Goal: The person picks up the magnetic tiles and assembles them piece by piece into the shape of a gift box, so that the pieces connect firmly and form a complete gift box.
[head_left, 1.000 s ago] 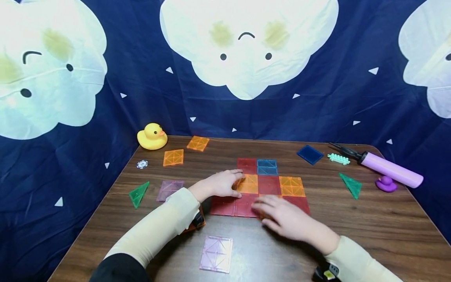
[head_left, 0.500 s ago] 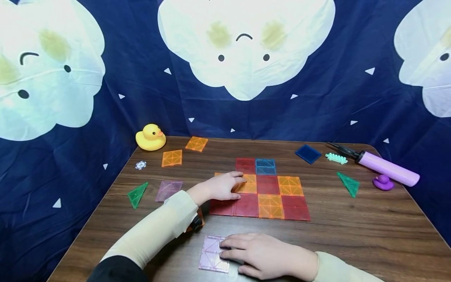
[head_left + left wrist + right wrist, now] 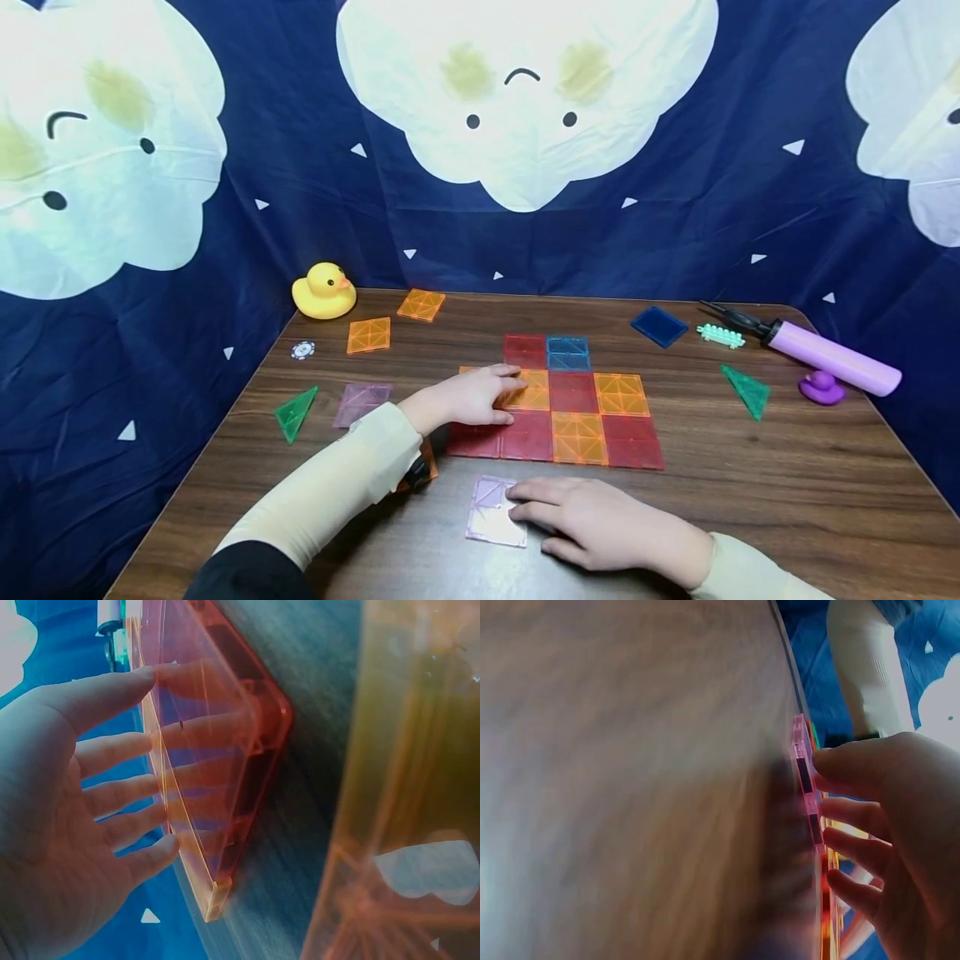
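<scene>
On near stretch of wood-grain tabletop [image 3: 780, 492]: pale purple tile [image 3: 491, 521], touched by right hand [image 3: 588, 523], fingers extended, unclenched. Just beyond, joined red, orange, blue tiles [image 3: 573, 393]; left hand [image 3: 471, 396] rests on them, fingers relaxed. Yellow duck [image 3: 324, 292] near far left corner. Navy curtain [image 3: 540, 254] printed with white clouds [image 3: 525, 100] hangs behind and along left.

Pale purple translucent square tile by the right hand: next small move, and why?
I'd probably slide the pale purple translucent square tile forward to meet the flat block of red, orange and blue translucent square tiles: the right hand is at its right side, a gap separates it from the block, and the left hand lies over the block's left part and could steady it.
</scene>
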{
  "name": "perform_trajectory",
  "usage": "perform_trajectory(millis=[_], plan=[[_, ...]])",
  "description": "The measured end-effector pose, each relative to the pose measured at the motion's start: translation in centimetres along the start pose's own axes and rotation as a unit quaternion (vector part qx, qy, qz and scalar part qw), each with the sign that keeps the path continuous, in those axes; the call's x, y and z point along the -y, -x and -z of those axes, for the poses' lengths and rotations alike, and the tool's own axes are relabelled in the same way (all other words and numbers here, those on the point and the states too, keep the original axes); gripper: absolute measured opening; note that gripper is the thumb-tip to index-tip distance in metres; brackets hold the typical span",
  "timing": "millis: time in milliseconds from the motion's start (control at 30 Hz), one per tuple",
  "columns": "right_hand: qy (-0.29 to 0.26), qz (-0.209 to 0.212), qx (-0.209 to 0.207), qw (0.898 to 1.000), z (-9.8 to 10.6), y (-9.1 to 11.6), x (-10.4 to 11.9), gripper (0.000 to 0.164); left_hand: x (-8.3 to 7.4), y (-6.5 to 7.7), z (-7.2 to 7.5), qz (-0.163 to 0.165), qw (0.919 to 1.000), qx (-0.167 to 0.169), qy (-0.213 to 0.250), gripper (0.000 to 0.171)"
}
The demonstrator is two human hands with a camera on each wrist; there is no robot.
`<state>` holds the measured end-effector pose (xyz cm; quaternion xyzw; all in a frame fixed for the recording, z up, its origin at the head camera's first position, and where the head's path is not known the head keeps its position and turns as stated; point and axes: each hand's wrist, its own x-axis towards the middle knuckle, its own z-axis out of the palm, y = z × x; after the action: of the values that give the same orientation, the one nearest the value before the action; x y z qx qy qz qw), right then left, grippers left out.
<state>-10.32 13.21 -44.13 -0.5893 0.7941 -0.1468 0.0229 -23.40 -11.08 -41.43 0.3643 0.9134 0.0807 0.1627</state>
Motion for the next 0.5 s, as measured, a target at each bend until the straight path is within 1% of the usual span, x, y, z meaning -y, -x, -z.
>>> perform_trajectory(millis=[200, 333, 433, 500], plan=[[-0.005, -0.042, -0.001, 0.999, 0.6, 1.2, -1.1, 0.046, 0.0, 0.1, 0.0, 0.0, 1.0, 0.002, 0.004, 0.064], [-0.004, -0.054, -0.01, 0.998, 0.9, 1.6, -1.6, 0.042, 0.0, 0.1, 0.0, -0.003, 1.0, 0.0, -0.001, 0.064], [-0.002, -0.055, -0.017, 0.998, 0.9, 1.3, -1.7, 0.039, -0.1, 0.1, 0.1, -0.004, 1.0, -0.002, -0.002, 0.064], [0.003, -0.052, -0.013, 0.999, 0.8, 0.5, -1.4, 0.04, -0.2, 0.2, 0.1, -0.002, 1.0, -0.001, -0.002, 0.064]])
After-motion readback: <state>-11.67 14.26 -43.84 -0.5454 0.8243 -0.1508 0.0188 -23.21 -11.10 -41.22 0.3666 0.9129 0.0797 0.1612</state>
